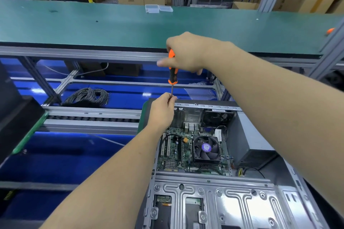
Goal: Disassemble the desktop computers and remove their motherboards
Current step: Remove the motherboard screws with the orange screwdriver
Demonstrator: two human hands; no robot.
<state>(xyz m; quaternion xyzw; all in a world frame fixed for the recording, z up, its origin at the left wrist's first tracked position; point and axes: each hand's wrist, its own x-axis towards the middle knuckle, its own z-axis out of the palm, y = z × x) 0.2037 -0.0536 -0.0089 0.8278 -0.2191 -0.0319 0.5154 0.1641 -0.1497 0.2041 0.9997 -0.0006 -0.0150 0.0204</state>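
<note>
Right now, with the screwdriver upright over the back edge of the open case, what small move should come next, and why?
Probably keep the shaft steady and turn the handle. The right hand grips the orange-and-black screwdriver by its handle, the left hand pinches its shaft just above the case's rear rail, and the motherboard still sits inside. The tip is hidden, so seating is unconfirmed.

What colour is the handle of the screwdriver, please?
Orange with black, seen in the head view: the screwdriver.

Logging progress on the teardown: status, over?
Right hand grips orange-black screwdriver; left hand pinches its shaft. Green motherboard still inside open grey metal case. Black cables cross the board.
</note>
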